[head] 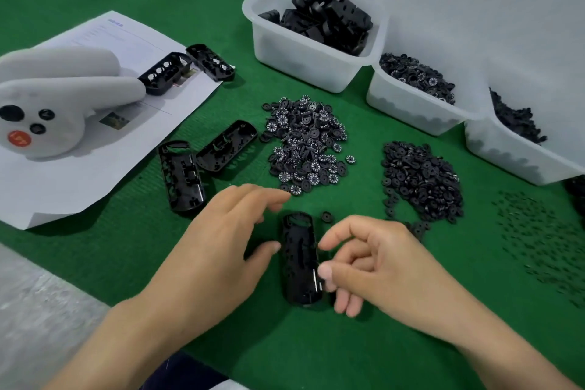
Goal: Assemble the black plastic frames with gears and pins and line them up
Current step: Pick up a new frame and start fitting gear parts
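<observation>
The frame point(300, 263) lies flat on the desk point(316, 342) between both hands, seemingly mid-fill. The left hand point(221, 241) is relaxed, its thumb by the frame's left edge. The right hand point(380, 260) curls its fingers at the right edge; whether they pinch anything I cannot tell. Next, likely seating the gear point(326, 217) that lies just beyond the frame.

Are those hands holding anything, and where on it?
The black frame lies on the mat; the left hand touches its left edge by thumb, the right hand its right edge. Whether the right has a grip cannot be told.
</observation>
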